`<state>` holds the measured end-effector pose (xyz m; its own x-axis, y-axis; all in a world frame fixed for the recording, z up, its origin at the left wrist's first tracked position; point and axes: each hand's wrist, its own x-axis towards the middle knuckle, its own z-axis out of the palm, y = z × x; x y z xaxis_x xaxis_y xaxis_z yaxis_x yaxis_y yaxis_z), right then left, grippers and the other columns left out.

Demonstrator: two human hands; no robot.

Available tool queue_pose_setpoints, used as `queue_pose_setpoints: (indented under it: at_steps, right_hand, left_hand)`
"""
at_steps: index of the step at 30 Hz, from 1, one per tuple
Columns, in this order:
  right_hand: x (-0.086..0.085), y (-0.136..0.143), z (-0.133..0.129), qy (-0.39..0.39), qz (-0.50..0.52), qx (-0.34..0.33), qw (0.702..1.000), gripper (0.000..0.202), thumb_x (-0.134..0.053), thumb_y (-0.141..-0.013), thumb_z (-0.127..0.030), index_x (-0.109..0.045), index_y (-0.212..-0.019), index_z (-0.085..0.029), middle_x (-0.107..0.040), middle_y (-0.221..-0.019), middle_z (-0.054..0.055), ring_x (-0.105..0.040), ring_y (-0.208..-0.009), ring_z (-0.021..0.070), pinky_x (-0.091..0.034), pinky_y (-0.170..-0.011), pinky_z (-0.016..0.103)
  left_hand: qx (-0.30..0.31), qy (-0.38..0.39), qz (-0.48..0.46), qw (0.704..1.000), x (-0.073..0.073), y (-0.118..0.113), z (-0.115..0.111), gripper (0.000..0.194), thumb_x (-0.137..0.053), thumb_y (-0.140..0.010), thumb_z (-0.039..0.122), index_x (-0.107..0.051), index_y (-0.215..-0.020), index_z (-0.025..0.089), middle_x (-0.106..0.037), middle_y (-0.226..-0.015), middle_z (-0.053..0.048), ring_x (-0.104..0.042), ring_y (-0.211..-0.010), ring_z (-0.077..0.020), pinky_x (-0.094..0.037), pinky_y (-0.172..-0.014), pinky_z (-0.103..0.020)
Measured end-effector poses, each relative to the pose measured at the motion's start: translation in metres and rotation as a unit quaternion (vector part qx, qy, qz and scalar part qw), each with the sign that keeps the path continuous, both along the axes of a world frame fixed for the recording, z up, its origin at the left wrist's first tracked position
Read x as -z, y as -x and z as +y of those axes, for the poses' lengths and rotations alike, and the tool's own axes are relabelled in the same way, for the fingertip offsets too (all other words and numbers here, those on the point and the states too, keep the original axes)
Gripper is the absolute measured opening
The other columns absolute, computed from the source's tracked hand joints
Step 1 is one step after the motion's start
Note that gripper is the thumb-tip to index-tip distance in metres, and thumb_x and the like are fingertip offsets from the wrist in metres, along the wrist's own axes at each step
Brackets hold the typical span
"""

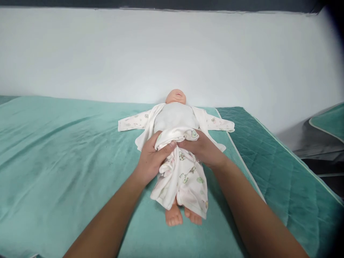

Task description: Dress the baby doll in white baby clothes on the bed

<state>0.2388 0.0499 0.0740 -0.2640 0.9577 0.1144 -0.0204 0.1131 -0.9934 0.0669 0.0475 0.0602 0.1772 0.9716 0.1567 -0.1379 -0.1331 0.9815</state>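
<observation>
A baby doll [176,116] lies on its back on a green bed cover, its head by the wall and its feet toward me. An open white printed jacket [134,122] spreads out under it, with both sleeves stretched sideways. White printed baby pants [189,179] cover its legs, and its bare feet stick out of the hems. My left hand [153,157] is closed on the bunched waistband, thumb on top. Across from it, my right hand [201,148] grips the waistband's other side; its fingertips are partly hidden by the cloth.
The smooth green cover [67,172] stretches left with some wrinkles. A darker quilted green pad [276,168] lies to the right. A white wall [172,50] stands right behind the doll's head. Another green-covered edge [330,120] is at the far right, past a dark gap.
</observation>
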Motion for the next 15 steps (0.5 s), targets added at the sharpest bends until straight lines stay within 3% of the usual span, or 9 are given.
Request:
queue_pose_setpoints:
  at_steps: [4, 9, 12, 15]
  right_hand:
    - [-0.003, -0.002, -0.001, -0.018, -0.045, 0.003, 0.999, 0.034, -0.072, -0.078, -0.041, -0.069, -0.106, -0.021, -0.072, -0.102, 0.003, -0.064, -0.098, 0.0230, -0.049, -0.084, 0.034]
    - [-0.004, -0.002, -0.002, -0.085, -0.171, -0.028, 0.981, 0.023, -0.073, -0.074, -0.038, -0.064, -0.079, -0.017, -0.065, -0.078, -0.001, -0.057, -0.075, 0.0159, -0.042, -0.067, 0.026]
    - [-0.001, -0.002, -0.001, -0.121, -0.213, -0.066, 0.967, 0.021, -0.072, -0.072, -0.035, -0.063, -0.078, -0.017, -0.063, -0.074, -0.002, -0.054, -0.069, 0.0138, -0.038, -0.063, 0.024]
    - [0.004, -0.001, -0.001, -0.157, -0.278, -0.063, 0.946, 0.012, -0.066, -0.074, -0.027, -0.065, -0.081, -0.017, -0.066, -0.077, 0.000, -0.055, -0.070, 0.0144, -0.036, -0.062, 0.024]
  left_hand:
    - [-0.018, -0.006, -0.015, 1.000, -0.004, -0.005, -0.015, 0.033, -0.071, -0.080, 0.049, -0.066, -0.096, 0.020, -0.069, -0.087, -0.004, -0.063, -0.079, -0.0203, -0.048, -0.069, -0.029]
    - [-0.037, 0.094, -0.079, 0.992, -0.008, -0.008, -0.055, 0.041, -0.071, -0.081, 0.047, -0.065, -0.112, 0.020, -0.071, -0.095, -0.005, -0.066, -0.083, -0.0226, -0.051, -0.071, -0.031]
    - [-0.046, 0.148, -0.128, 0.980, -0.011, -0.009, -0.083, 0.046, -0.069, -0.081, 0.045, -0.063, -0.119, 0.020, -0.071, -0.099, -0.007, -0.067, -0.081, -0.0216, -0.050, -0.067, -0.029]
    - [-0.074, 0.178, -0.138, 0.971, -0.014, -0.010, -0.109, 0.039, -0.067, -0.083, 0.044, -0.065, -0.113, 0.018, -0.070, -0.094, -0.007, -0.064, -0.073, -0.0176, -0.047, -0.059, -0.026]
